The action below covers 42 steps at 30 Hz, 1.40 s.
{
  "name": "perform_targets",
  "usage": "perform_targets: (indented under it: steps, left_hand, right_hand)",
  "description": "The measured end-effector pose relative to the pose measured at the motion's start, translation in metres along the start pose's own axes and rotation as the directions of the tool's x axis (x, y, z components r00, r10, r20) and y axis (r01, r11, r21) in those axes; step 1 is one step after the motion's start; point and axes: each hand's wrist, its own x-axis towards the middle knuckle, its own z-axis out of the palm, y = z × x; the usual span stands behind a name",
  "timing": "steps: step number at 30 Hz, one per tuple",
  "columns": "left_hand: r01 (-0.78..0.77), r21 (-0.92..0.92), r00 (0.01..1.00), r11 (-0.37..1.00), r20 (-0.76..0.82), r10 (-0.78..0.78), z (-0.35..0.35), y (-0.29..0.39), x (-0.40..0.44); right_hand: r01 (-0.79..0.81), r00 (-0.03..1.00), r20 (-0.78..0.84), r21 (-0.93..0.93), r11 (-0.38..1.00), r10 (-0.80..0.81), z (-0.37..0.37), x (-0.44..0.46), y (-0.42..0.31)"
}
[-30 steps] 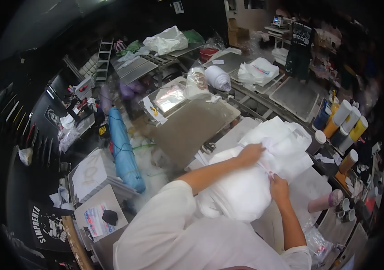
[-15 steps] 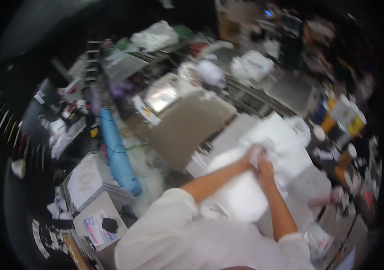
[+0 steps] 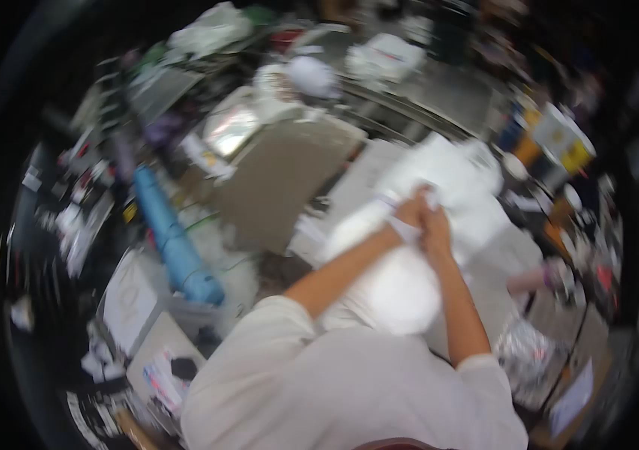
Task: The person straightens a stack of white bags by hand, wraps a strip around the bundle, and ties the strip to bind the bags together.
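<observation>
A large white plastic bag (image 3: 402,292), bulging and overexposed in places, lies in front of me. My left hand (image 3: 412,211) and my right hand (image 3: 433,229) are together over its middle. Fingers of both are curled closed around a gathered white piece that seems to be part of the bag. A loose white fold shows under the left wrist. Blur hides the exact finger positions and what is pinched between them.
Beyond the bag lies a brown-grey board (image 3: 289,184). To the left are a blue roll (image 3: 177,240) and a white box (image 3: 133,300). Yellow and white containers (image 3: 563,142) stand at the right, with a clear plastic bag (image 3: 525,352) nearer me.
The view has shifted, so the surroundings sit further left and higher. Both hands stay together on the white bag, and the left wrist now has a white fold beneath it.
</observation>
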Motion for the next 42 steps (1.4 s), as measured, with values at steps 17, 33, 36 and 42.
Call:
perform_targets:
  steps: [17, 33, 36, 42]
  left_hand:
    - [-0.388, -0.188, 0.882, 0.902, 0.209, 0.422, -0.038, 0.013, -0.026]
    - [-0.019, -0.482, 0.986, 0.876, 0.137, 0.097, -0.028, 0.002, -0.009]
    - [-0.128, -0.310, 0.975, 0.942, 0.133, 0.177, -0.038, 0.008, -0.007]
    - [-0.291, 0.009, 0.944, 0.957, 0.165, 0.285, -0.047, 0.013, -0.012]
  right_hand:
    - [-0.154, 0.986, 0.031, 0.530, 0.834, 0.163, -0.022, 0.024, 0.010]
    - [-0.254, 0.963, 0.238, 0.627, 0.736, 0.130, -0.040, 0.030, 0.017]
    - [-0.189, 0.981, 0.078, 0.579, 0.793, 0.177, -0.028, 0.009, -0.003]
    - [-0.117, 0.992, 0.106, 0.540, 0.833, 0.071, -0.030, 0.013, 0.005]
